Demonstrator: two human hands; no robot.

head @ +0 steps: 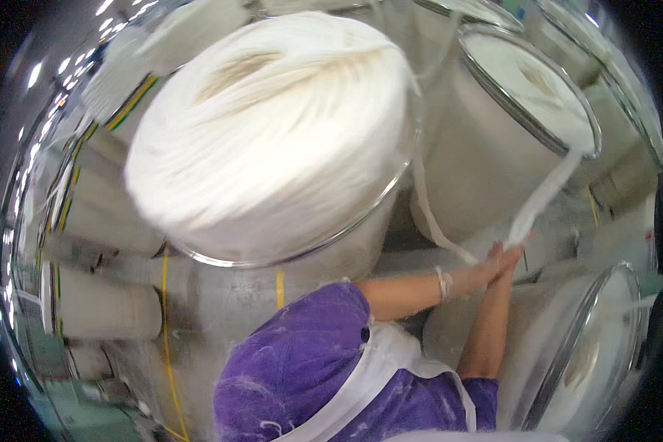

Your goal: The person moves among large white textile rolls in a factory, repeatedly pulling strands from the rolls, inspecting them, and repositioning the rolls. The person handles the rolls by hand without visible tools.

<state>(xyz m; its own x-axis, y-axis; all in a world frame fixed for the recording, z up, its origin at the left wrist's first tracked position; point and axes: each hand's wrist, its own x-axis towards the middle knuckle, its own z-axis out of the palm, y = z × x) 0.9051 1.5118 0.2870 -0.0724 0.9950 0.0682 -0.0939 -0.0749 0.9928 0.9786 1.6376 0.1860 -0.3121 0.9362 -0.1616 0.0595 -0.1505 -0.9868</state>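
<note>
My left hand (487, 270), with a white band at its wrist, and my right hand (508, 258) meet right of centre, closed on white textile sliver. Motion blur hides the single fingers. One thick sliver strand (544, 193) runs from my hands up to the rim of the sliver can (475, 149) at upper right. A thinner strand (432, 224) hangs beside the large can and reaches my hands from the left. Coiled white sliver (287, 138) rises in a high mound above the large can's metal rim (309, 253).
Another can (552, 353) of sliver stands at lower right, close to my right arm. Several pale cans (110, 301) line the left side. Yellow lines (168, 342) mark the grey floor. More cans stand along the top and right edges.
</note>
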